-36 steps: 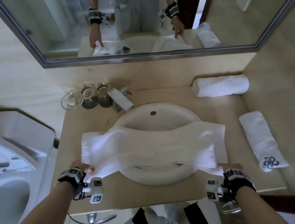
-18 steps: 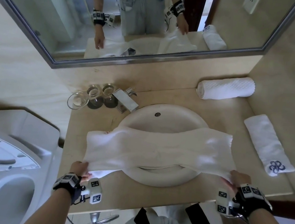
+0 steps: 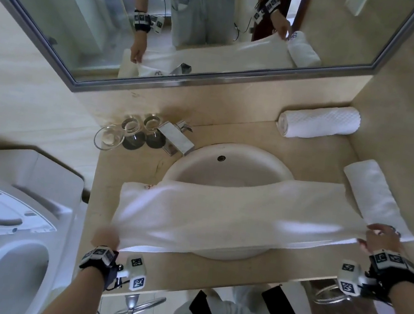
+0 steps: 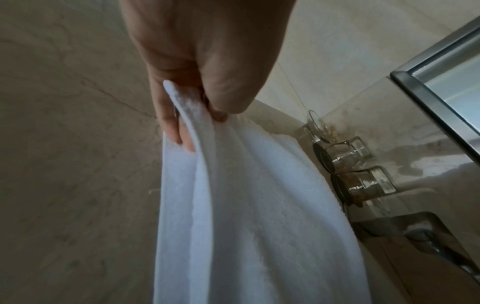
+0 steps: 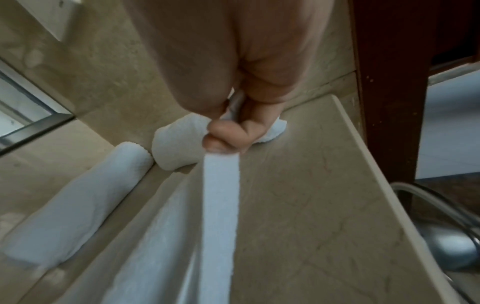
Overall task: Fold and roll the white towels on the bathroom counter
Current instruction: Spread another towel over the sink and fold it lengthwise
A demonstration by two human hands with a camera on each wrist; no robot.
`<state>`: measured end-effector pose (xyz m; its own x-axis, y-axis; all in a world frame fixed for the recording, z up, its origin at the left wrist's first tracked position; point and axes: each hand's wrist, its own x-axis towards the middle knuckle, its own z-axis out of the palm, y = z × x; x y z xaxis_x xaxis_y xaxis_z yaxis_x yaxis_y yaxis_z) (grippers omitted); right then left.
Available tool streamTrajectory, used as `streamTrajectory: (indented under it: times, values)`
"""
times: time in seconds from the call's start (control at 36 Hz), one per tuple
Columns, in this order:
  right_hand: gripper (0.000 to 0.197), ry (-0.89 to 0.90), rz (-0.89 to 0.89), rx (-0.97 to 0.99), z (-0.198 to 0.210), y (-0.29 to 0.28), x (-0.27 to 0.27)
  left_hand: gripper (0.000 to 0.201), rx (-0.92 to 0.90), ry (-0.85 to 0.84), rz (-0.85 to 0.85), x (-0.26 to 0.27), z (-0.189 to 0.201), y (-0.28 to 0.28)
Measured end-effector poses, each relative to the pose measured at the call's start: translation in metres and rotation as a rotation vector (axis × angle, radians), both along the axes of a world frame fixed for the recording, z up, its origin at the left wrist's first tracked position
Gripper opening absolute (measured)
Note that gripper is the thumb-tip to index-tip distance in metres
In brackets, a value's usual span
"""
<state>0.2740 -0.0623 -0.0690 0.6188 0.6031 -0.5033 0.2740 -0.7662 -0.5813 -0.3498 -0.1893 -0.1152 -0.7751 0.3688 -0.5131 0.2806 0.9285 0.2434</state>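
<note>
A long white towel is stretched across the round sink, folded lengthwise. My left hand pinches its near-left corner; in the left wrist view the towel hangs from thumb and fingers. My right hand pinches the near-right corner, and in the right wrist view the towel edge runs out from the curled fingers. A rolled white towel lies at the back right by the wall. A folded white towel lies along the counter's right side, partly under my right hand.
The beige counter holds the sink, a chrome tap, two glasses and a glass dish at the back left. A mirror hangs above. A toilet stands left.
Both hands have pulled the towel's near edge outward and a little towards me, stretching it flatter and longer across the sink. The right hand moved further right, over the folded towel.
</note>
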Motion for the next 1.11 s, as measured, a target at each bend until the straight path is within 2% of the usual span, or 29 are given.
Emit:
streamTrajectory:
  times: [0.03,0.06,0.08,0.11,0.14,0.19,0.25,0.28,0.33,0.36,0.42,0.5,0.56,0.61,0.72,0.83,0.89,0.94,1.0,1.06,1.11]
  values:
    - [0.034,0.042,-0.079,0.004,-0.004,0.003,0.001,0.036,-0.007,-0.03,0.024,0.003,0.002,0.0]
    - [0.033,0.031,-0.065,0.014,0.001,-0.002,-0.004,0.036,-0.023,-0.038,0.006,0.003,0.001,-0.002]
    - [0.034,0.109,-0.072,0.021,-0.004,-0.006,0.004,0.038,-0.013,-0.058,0.027,0.003,0.0,-0.002]
    - [0.038,0.045,0.032,-0.033,-0.01,-0.009,0.009,0.042,0.016,-0.081,0.059,0.002,0.001,-0.003]
    - [0.042,-0.141,0.221,-0.088,-0.017,-0.014,0.015,0.046,0.039,-0.119,0.068,0.002,0.001,-0.004]
    - [0.047,-0.196,0.347,-0.183,-0.015,-0.024,0.012,0.054,0.059,-0.184,0.05,-0.001,0.001,-0.007]
    - [0.047,-0.132,0.315,-0.284,-0.005,-0.025,0.009,0.059,0.069,-0.244,0.025,-0.002,0.003,-0.01]
    - [0.041,-0.079,0.29,-0.292,-0.002,-0.024,0.01,0.06,0.073,-0.254,0.012,-0.002,0.004,-0.01]
    - [0.014,0.0,0.251,-0.254,0.0,-0.024,0.012,0.056,0.077,-0.249,-0.008,-0.002,0.006,-0.009]
    - [0.013,0.086,0.173,-0.191,-0.001,-0.021,0.014,0.053,0.081,-0.236,-0.022,-0.001,0.006,-0.008]
    - [0.011,-0.073,0.128,-0.224,-0.008,-0.02,0.025,0.048,0.078,-0.212,-0.064,0.002,0.006,-0.006]
    - [0.004,-0.09,0.064,-0.259,-0.011,-0.02,0.028,0.043,0.054,-0.184,-0.124,0.004,0.008,-0.005]
    - [0.017,-0.136,0.169,-0.299,-0.026,-0.019,0.039,0.042,0.033,-0.138,-0.155,0.005,0.007,-0.007]
    - [0.025,-0.173,0.172,-0.336,-0.029,-0.021,0.045,0.041,0.007,-0.076,-0.19,0.007,0.004,-0.009]
    - [0.021,-0.322,0.22,-0.398,-0.012,-0.026,0.026,0.03,0.01,0.004,-0.204,0.01,-0.002,-0.016]
    - [0.018,-0.362,0.306,-0.468,-0.012,-0.028,0.011,0.022,0.095,0.021,-0.133,0.014,-0.004,-0.015]
    - [0.023,-0.392,0.309,-0.468,-0.015,-0.027,0.01,0.027,0.071,0.005,-0.128,0.017,-0.003,-0.011]
    - [0.015,-0.407,0.314,-0.464,-0.017,-0.026,0.009,0.04,0.023,-0.03,-0.14,0.02,0.0,-0.007]
    - [0.039,-0.369,0.276,-0.463,-0.025,-0.023,0.012,0.04,-0.056,-0.073,-0.175,0.021,0.003,-0.004]
    - [0.047,-0.337,0.258,-0.447,-0.025,-0.024,0.012,0.033,-0.128,-0.097,-0.206,0.019,0.005,-0.003]
    - [0.054,-0.295,0.246,-0.447,-0.026,-0.022,0.013,0.034,-0.183,-0.112,-0.213,0.015,0.006,-0.002]
